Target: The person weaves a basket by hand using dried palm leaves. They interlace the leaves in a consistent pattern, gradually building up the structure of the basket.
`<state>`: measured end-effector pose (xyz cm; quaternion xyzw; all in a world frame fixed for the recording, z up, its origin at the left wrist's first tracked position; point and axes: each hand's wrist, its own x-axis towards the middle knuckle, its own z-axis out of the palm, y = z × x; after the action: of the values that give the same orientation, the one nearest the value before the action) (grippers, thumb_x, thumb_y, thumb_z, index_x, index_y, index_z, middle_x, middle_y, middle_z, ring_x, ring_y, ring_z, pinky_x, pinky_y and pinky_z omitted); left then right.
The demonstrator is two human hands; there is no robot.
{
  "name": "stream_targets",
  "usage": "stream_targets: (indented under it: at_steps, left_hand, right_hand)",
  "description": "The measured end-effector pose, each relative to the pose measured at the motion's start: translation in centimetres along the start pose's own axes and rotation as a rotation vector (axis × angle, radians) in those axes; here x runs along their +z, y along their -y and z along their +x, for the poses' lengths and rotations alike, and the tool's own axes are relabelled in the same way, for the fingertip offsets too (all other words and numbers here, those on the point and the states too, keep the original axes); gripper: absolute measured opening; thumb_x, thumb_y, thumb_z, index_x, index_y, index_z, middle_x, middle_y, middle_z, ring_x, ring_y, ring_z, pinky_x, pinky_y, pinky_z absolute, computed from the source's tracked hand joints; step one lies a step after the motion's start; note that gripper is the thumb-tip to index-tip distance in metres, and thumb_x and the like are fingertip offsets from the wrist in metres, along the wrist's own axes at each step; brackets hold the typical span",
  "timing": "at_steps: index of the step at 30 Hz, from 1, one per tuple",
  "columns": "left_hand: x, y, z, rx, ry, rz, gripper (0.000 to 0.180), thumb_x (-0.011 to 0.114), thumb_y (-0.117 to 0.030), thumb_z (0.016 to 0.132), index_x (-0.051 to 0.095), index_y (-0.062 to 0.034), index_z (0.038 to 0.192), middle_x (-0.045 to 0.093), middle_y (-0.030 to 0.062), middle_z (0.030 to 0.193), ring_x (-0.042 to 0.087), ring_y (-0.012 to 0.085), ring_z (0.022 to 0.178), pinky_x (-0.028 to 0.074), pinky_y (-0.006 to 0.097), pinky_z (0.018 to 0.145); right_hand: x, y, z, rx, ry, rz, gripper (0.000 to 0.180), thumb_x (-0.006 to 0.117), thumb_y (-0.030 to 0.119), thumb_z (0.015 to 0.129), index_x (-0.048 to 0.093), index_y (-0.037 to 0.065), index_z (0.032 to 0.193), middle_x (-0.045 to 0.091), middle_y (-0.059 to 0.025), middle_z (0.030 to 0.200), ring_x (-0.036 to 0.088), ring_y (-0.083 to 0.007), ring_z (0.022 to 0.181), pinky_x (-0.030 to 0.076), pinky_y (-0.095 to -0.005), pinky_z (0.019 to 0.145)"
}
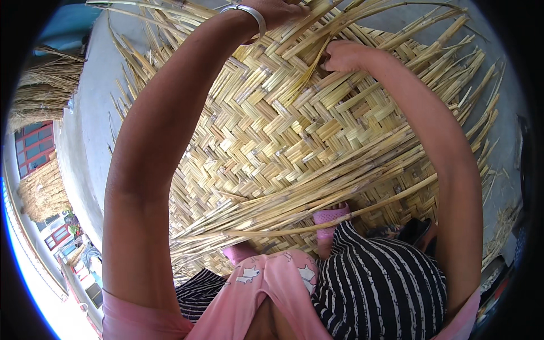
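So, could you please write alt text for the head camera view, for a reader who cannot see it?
Seen from above, a person's two bare hands work on a large woven reed mat on a grey floor. The left hand, with a silver bangle on its wrist, and the right hand grip loose reed strips at the mat's far edge.

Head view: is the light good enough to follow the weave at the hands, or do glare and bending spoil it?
Head view: bright, even daylight on the woven reed mat; sharp at the left hand and right hand; overexposed lower-left edge; fisheye bends the edges.
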<state>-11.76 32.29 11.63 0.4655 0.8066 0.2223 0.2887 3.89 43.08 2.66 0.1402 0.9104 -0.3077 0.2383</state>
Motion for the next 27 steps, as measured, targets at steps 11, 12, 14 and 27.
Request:
stream_targets:
  at_steps: [11, 12, 14, 27]
  left_hand:
    - [-0.3, -0.8, -1.0, -0.02, 0.032, -0.016, 0.029, 0.062, -0.029, 0.081, 0.069, -0.0029, 0.093, 0.06, 0.0066, 0.068, 0.054, 0.0163, 0.064, 0.044, 0.033, 0.061]
    - [-0.2, -0.7, -1.0, -0.014, 0.019, -0.019, 0.029, 0.062, -0.029, 0.081, 0.069, -0.0029, 0.093, 0.061, 0.0067, 0.068, 0.054, 0.0162, 0.064, 0.044, 0.033, 0.061]
    - [0.0, -0.7, -0.9, -0.001, -0.006, -0.026, 0.03, 0.062, -0.029, 0.081, 0.069, -0.0029, 0.093, 0.061, 0.0069, 0.068, 0.054, 0.0159, 0.064, 0.044, 0.033, 0.061]
    - [-0.4, -0.9, -1.6, -0.029, -0.002, -0.046, 0.029, 0.065, -0.03, 0.08, 0.069, -0.0023, 0.089, 0.062, 0.0068, 0.068, 0.055, 0.0152, 0.064, 0.044, 0.033, 0.061]
  right_hand:
    - [0.1, 1.2, -0.8, 0.074, -0.021, 0.364, 0.038, 0.06, 0.018, 0.073, 0.061, -0.005, 0.103, 0.063, -0.0206, 0.103, 0.06, -0.0293, 0.093, 0.044, -0.0356, 0.083]
    - [0.1, 1.3, -0.8, 0.096, -0.046, 0.355, 0.037, 0.059, 0.018, 0.073, 0.062, -0.005, 0.102, 0.063, -0.0212, 0.102, 0.06, -0.0305, 0.093, 0.045, -0.0361, 0.083]
    - [0.2, 1.6, -1.0, 0.11, -0.097, 0.277, 0.036, 0.058, 0.02, 0.073, 0.062, -0.004, 0.1, 0.063, -0.0222, 0.102, 0.06, -0.0329, 0.093, 0.045, -0.0377, 0.083]
    - [1.0, 1.2, -1.1, 0.051, -0.209, -0.067, 0.035, 0.051, 0.026, 0.081, 0.063, 0.001, 0.104, 0.06, -0.021, 0.11, 0.057, -0.0366, 0.101, 0.045, -0.0409, 0.088]
